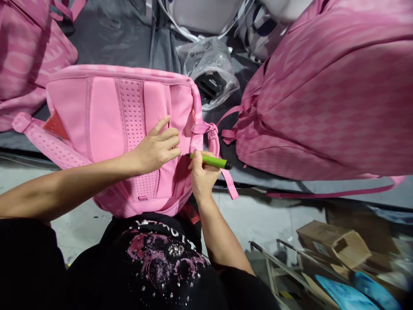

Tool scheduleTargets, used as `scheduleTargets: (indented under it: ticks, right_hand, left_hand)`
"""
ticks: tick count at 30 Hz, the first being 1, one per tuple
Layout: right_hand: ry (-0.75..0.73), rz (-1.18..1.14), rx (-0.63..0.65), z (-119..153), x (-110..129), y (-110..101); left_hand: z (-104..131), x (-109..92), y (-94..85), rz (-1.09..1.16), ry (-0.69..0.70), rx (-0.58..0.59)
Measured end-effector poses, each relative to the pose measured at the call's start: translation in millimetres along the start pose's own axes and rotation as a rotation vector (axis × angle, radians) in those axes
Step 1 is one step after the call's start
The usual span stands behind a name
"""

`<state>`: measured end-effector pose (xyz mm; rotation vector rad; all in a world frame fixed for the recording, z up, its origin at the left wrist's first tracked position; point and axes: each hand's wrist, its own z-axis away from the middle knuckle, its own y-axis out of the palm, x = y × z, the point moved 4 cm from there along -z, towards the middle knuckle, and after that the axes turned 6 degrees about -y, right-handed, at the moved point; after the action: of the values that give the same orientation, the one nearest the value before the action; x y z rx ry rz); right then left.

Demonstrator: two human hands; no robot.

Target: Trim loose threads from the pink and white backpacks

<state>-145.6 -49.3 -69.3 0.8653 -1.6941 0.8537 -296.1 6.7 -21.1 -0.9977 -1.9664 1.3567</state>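
A pink backpack (106, 107) lies with its padded back panel facing up, its near edge against my body. My left hand (156, 148) rests on that panel, fingers slightly bent and apart, pressing on the fabric near the bag's right end. In my right hand (204, 172) is a green marker pen (211, 161) with a black end pointing right. Its dark tip meets or almost meets the pink fabric just beside my left fingertips. A strap with a buckle (201, 128) hangs at the bag's right end, close to my right hand.
A large pink checkered backpack (335, 112) stands at right, another pink bag (29, 56) at far left. Behind lies a clear plastic bag (211, 73) with black items, on grey sheeting (116, 34). Lower right are a cardboard box (332, 243) and a metal cart frame (271, 267).
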Motion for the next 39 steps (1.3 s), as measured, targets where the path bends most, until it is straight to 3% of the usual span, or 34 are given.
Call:
scheduleTargets:
  ticks: [12, 28, 35, 39]
  right_hand:
    - [0.050, -0.033, 0.026, 6, -5, 0]
    - [0.052, -0.062, 0.133, 0, -3, 4]
    - [-0.110, 0.032, 0.210, -11, 5, 5]
    - [-0.265, 0.174, 0.238, -20, 8, 7]
  left_hand:
    - [-4, 0, -3.4, 0.199, -0.118, 0.105]
    - [-1, -1, -2.8, 0.069, -0.057, 0.076]
    - [2, -8, -8.0, -0.038, -0.006, -0.041]
    - [-1, -9, -7.7, -0.036, -0.018, -0.036]
